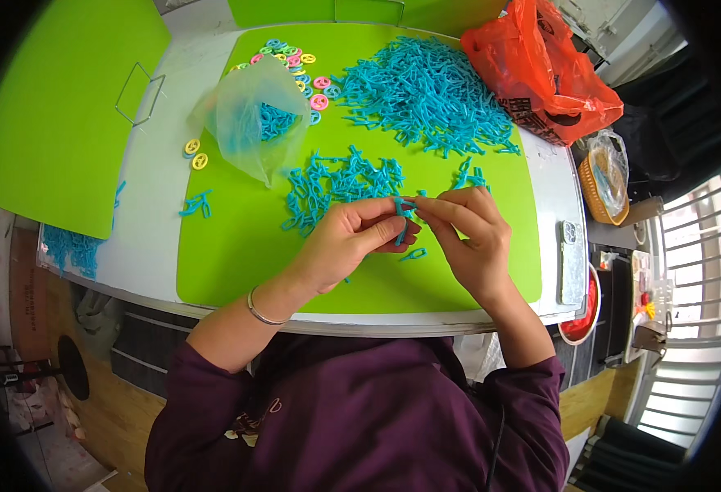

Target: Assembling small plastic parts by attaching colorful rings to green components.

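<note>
Both hands meet over the front middle of the green mat [237,271]. My left hand [352,238] pinches a small blue plastic piece [401,211] between thumb and fingers. My right hand [471,234] has its thumb and fingertips closed at the upper end of that same piece; whether a second part sits there is too small to tell. Just below the fingers lies a loose blue piece with a loop [414,254]. Behind the left hand spreads a small heap of blue pieces [344,180], and a few more [469,175] lie behind the right hand.
A large pile of thin blue parts [430,94] covers the back right, beside a red plastic bag [541,74]. A clear bag [250,115] holds blue pieces at the back left, near coloured small wheels [319,102]. A phone [573,262] lies at the right edge.
</note>
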`<state>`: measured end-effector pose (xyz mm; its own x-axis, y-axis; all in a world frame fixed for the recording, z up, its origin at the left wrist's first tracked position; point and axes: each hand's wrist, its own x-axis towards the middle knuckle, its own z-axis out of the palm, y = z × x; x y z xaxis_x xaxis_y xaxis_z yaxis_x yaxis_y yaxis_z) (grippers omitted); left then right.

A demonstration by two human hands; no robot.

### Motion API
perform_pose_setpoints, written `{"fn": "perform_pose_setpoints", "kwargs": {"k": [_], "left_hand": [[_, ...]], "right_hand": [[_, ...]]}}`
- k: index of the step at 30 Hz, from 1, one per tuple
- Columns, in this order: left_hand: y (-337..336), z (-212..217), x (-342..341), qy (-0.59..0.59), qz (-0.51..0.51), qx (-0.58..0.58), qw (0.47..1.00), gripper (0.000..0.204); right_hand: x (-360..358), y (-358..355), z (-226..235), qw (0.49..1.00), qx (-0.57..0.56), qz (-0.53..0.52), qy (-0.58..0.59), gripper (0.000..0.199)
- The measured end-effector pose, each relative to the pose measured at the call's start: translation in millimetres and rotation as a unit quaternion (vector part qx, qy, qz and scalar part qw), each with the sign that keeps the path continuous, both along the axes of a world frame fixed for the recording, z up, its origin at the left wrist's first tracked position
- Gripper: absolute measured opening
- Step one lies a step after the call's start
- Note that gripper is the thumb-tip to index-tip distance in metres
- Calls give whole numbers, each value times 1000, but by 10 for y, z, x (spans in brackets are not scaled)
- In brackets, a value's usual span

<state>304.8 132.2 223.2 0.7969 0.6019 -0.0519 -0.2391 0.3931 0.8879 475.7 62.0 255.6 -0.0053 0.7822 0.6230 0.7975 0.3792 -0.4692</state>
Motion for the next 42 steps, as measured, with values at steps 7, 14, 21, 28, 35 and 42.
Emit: {"fn": "perform_pose_setpoints", "kwargs": {"k": [7, 14, 21, 28, 35, 42], "left_hand": [[-63, -110, 9, 119, 73, 327, 935, 14], [-45, -46, 9, -9, 138, 258, 956, 17], [174, 226, -175, -60, 184, 1, 981, 17], [257, 131, -181, -68, 198, -8, 978, 17], [268, 97, -164, -66, 186, -8, 980, 16], [228, 88, -135, 36, 80, -30, 996, 20]], "right_hand": [[-8, -56, -24, 932, -184, 48, 308, 10], [67, 5, -66, 806, -319, 123, 483, 9], [360, 901, -224, 985, -163, 17, -57, 14], [222, 1108, -194, 942, -301, 14, -148, 23], [295, 937, -159, 929, -367, 27, -37, 19], [434, 560, -108, 846, -376, 119, 358, 11]]}}
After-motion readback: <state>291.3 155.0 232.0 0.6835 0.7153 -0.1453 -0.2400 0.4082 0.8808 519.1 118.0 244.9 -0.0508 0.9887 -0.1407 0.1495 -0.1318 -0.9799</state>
